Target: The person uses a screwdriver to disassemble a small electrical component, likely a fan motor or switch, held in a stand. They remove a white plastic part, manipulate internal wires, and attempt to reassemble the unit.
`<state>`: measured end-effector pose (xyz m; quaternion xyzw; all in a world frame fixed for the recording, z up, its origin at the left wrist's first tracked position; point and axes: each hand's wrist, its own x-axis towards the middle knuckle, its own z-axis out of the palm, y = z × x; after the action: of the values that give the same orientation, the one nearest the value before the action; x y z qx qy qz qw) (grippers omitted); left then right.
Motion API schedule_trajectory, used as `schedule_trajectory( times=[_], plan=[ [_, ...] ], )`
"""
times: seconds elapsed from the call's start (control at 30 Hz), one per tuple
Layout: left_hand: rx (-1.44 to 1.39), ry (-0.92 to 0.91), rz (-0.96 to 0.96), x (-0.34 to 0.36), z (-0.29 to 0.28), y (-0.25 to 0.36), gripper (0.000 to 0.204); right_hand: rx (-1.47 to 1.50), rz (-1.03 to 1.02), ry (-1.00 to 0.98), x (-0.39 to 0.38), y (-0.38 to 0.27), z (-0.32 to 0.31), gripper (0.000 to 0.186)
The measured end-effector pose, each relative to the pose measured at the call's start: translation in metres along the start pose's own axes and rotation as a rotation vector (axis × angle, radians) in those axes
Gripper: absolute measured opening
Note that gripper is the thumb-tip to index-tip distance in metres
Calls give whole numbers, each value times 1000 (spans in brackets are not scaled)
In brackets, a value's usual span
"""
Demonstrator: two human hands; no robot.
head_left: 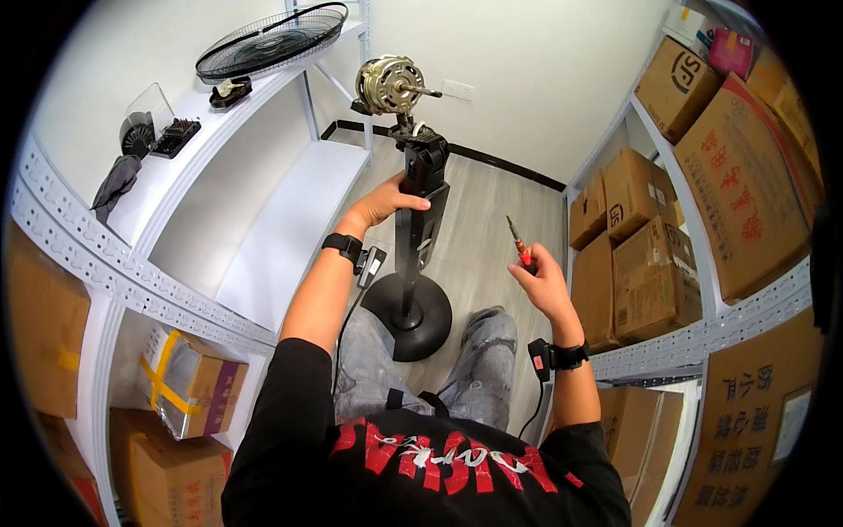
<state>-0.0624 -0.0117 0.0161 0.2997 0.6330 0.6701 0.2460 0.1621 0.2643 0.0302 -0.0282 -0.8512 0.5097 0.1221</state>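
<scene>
Left grip [384, 204] is closed on the upper column of the black fan stand [412, 248], thumb across it, presumably steadying a top-heavy post. Stand is upright at 12 o'clock, round base [430, 341] on the floor [483, 202] by the legs [481, 351], bare motor [385, 85] on top. Right grip [544, 283], 1 o'clock, is clamped round a screwdriver [518, 242], tip free toward 11, apart from the stand. Fan grille [272, 44] on shelf [206, 127], 11 o'clock; likely put there for safekeeping.

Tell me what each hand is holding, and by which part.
The left hand grips the black fan stand by its upper column, below the motor. The right hand holds a screwdriver by its red-and-black handle.
</scene>
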Motion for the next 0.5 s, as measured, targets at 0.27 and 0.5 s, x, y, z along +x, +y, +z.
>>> schedule_trajectory(
  times=[0.27, 0.5],
  plan=[
    [77, 247, 119, -9, 30, -2, 67, 126, 94, -56, -3, 15, 14, 30],
    [294, 606, 282, -7, 74, -1, 54, 274, 153, 80, 6, 24, 33, 32]
  ],
)
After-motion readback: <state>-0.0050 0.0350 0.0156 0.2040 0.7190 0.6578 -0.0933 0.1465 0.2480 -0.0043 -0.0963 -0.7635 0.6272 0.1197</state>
